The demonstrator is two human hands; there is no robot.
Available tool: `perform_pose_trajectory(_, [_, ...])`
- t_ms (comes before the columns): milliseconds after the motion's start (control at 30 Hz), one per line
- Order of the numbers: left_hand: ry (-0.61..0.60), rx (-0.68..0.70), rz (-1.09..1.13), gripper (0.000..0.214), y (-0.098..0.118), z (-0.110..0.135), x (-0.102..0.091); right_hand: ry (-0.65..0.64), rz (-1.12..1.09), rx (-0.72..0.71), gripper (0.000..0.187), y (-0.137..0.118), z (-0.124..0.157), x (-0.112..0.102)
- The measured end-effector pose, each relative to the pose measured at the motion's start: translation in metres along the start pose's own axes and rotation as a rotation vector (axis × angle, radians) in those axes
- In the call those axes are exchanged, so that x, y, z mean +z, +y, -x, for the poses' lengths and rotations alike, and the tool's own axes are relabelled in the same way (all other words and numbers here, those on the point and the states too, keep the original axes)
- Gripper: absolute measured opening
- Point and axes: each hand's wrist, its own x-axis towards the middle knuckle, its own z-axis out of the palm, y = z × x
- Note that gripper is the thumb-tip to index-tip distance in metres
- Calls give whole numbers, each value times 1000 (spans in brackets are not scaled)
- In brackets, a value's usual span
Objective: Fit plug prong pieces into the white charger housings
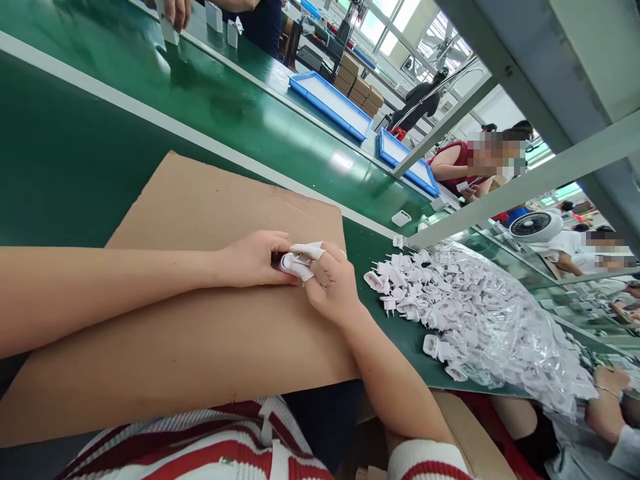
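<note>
My left hand (253, 259) and my right hand (333, 283) meet over a brown cardboard sheet (200, 333) on the green bench. Both grip one small white plastic plug part (295, 265) between them. White finger cots cover the tips of my right hand's fingers. To the right lies a big heap of the same white plug parts (450, 307), spilling out of a clear plastic bag (520, 340).
A green conveyor belt (200, 93) runs behind the cardboard, with blue trays (330, 103) and a small white box (401, 218) on it. Other people sit farther along the line and a co-worker's hand (607, 380) rests at the right. A fan (536, 227) stands behind the heap.
</note>
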Motion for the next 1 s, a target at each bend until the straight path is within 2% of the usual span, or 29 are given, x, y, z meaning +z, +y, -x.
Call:
perform_pose_trajectory(400, [1, 7, 32, 28, -1, 0, 1, 32, 43, 33, 27, -2, 1, 2])
perform_pose_trajectory(667, [5, 4, 44, 31, -4, 0, 2, -18, 119, -44, 29, -7, -3, 1])
perform_pose_trajectory(800, [4, -2, 59, 29, -2, 1, 3, -65, 185, 29, 36, -12, -6, -1])
perform_pose_trajectory(900, [18, -31, 36, 31, -1, 1, 3, -82, 118, 145, 29, -12, -7, -1])
perform_pose_trajectory(1000, [8, -54, 8, 32, 1, 2, 2, -45, 78, 210, 23, -12, -6, 2])
